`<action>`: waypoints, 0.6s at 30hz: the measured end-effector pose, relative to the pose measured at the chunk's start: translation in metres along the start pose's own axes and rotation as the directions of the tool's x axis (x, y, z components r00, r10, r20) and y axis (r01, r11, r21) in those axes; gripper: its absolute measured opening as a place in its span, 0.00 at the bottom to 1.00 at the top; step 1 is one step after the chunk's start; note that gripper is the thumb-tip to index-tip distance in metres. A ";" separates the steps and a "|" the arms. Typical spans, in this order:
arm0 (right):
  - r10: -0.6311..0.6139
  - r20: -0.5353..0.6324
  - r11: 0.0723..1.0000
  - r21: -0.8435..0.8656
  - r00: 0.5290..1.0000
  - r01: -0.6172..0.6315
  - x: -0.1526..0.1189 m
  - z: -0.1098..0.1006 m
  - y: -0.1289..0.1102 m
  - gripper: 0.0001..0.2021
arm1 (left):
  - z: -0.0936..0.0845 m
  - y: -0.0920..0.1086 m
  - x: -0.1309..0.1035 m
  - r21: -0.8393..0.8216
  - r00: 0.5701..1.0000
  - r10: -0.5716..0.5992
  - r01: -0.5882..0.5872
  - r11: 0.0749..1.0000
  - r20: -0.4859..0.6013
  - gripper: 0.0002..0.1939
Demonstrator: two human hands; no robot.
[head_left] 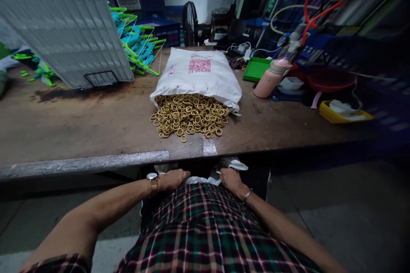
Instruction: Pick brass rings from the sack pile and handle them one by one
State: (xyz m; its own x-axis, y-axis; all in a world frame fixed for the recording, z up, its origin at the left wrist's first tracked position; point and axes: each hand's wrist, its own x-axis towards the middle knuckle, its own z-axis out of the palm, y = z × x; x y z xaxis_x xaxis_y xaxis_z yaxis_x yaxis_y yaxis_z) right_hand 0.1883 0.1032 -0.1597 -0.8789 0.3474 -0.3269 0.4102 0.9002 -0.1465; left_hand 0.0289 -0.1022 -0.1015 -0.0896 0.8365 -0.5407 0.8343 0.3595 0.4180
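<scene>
Below the table's front edge, my left hand (174, 178) is closed on the rim of a white plastic bag (202, 180). My right hand (232, 180) grips the same bag on its other side, with a crumpled flap standing up beside the fingers. Most of that bag is hidden by the table edge and my checked shirt. Ahead on the table lies a full white sack (205, 79) with red print, its mouth facing me. Many brass-coloured rings (192, 115) spill from it toward the front edge.
On the wooden table (96, 132), a grey ribbed crate (73, 30) stands tilted at left, before green and blue plastic parts (141, 47). At right are a pink bottle (270, 79), a green tray (256, 69) and a yellow tray (339, 115). Behind stands a fan (190, 23).
</scene>
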 end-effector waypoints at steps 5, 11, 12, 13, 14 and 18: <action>0.041 -0.111 0.994 0.110 0.993 -0.029 -0.005 -0.007 0.002 0.10 | 0.001 -0.004 0.003 0.029 1.000 0.014 -0.014 0.999 0.008 0.09; 0.194 -0.332 0.803 0.595 0.923 0.045 -0.049 -0.036 0.005 0.10 | -0.008 -0.004 -0.008 0.073 0.999 0.044 -0.045 0.996 0.019 0.11; 0.222 -0.315 0.763 0.645 0.923 0.036 -0.058 -0.041 0.004 0.09 | -0.010 -0.004 -0.010 0.085 0.999 0.051 -0.052 0.995 0.017 0.11; 0.250 -0.295 0.732 0.681 0.922 0.019 -0.066 -0.045 0.003 0.09 | -0.013 -0.005 -0.012 0.097 0.998 0.059 -0.060 0.993 0.014 0.12; 0.280 -0.281 0.709 0.705 0.918 0.000 -0.072 -0.049 0.002 0.10 | -0.015 -0.006 -0.014 0.105 0.998 0.065 -0.066 0.992 0.012 0.13; 0.376 -0.255 0.669 0.740 0.891 -0.070 -0.077 -0.055 0.001 0.11 | -0.018 -0.011 -0.015 0.082 0.998 0.043 -0.046 0.996 0.038 0.14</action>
State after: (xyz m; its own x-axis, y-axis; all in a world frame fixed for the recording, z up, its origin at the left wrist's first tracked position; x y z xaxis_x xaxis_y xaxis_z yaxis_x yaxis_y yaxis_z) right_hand 0.2430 0.0921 -0.0831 -0.6911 0.7146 -0.1079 0.5162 0.3836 -0.7658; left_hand 0.0116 -0.1112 -0.0852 -0.0324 0.8348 -0.5495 0.8792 0.2853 0.3816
